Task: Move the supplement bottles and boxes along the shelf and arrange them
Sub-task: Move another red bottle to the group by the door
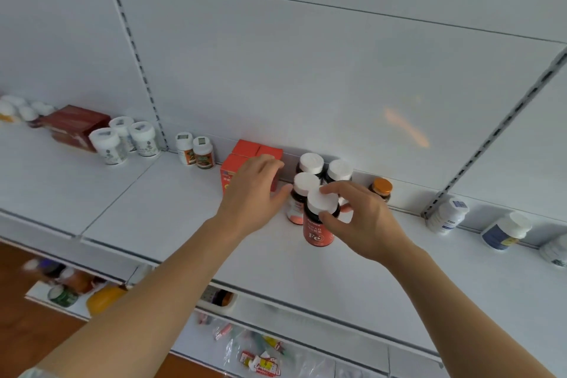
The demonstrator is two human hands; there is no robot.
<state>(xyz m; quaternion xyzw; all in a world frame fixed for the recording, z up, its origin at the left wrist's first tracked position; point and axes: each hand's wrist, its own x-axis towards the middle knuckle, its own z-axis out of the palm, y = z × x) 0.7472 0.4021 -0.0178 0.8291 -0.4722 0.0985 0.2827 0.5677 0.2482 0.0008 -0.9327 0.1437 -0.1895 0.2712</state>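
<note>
A dark bottle with a red "Fe" label and white cap (pixel 317 232) stands at the front of a cluster of like bottles (pixel 311 164) on the white shelf (pixel 171 209). My right hand (pixel 365 221) grips its cap between thumb and fingers. My left hand (pixel 254 193) rests with relaxed fingers on the orange-red boxes (pixel 256 149) just left of the cluster, its thumb near a second bottle (pixel 302 190).
An amber bottle with an orange cap (pixel 381 189) stands behind my right hand. White bottles (pixel 446 215) lie further right. To the left stand small white bottles (pixel 202 152), larger white jars (pixel 107 144) and a dark red box (pixel 75 126). Lower shelves hold more goods.
</note>
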